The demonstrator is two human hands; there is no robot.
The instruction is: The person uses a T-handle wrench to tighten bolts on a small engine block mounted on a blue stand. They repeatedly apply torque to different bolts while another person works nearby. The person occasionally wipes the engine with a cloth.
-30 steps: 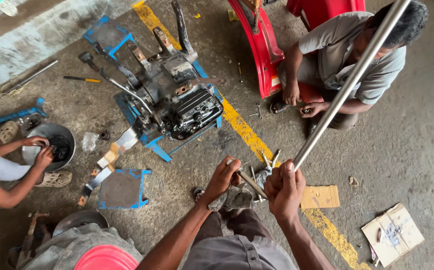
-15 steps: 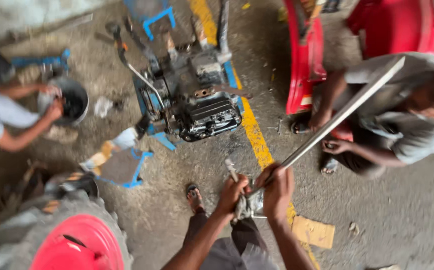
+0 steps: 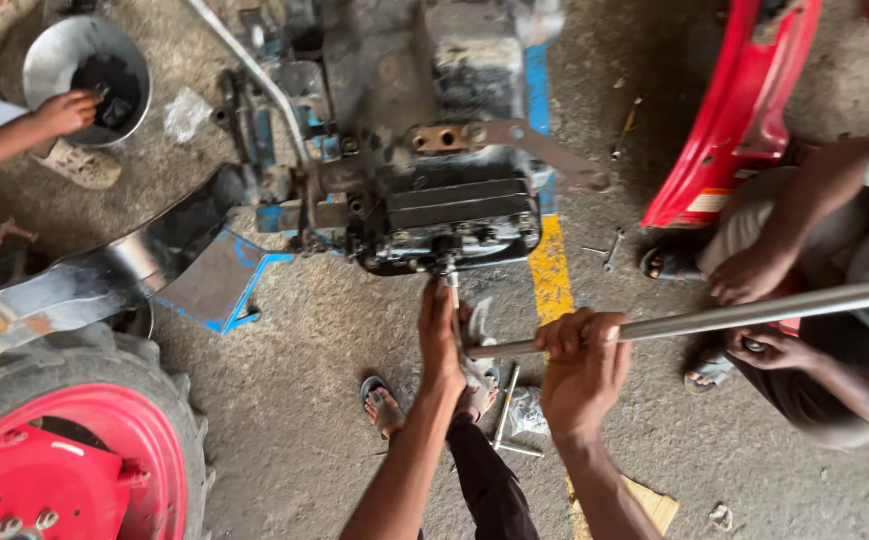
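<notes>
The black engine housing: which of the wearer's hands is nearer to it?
Left. The left hand reaches up to the shaft just under the black engine housing. The right hand is lower and further right, gripping the long metal pipe.

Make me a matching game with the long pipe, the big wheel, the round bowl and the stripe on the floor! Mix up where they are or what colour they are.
Things:
1. long metal pipe
2. tractor wheel
3. round metal bowl
4. floor stripe

Descriptions:
A. yellow, painted on the concrete
B. top left corner, a co-worker's hand reaching into it
C. gripped by the right hand
D. bottom left corner, red hub with black tyre

Pairs: 1-C, 2-D, 3-B, 4-A
</notes>
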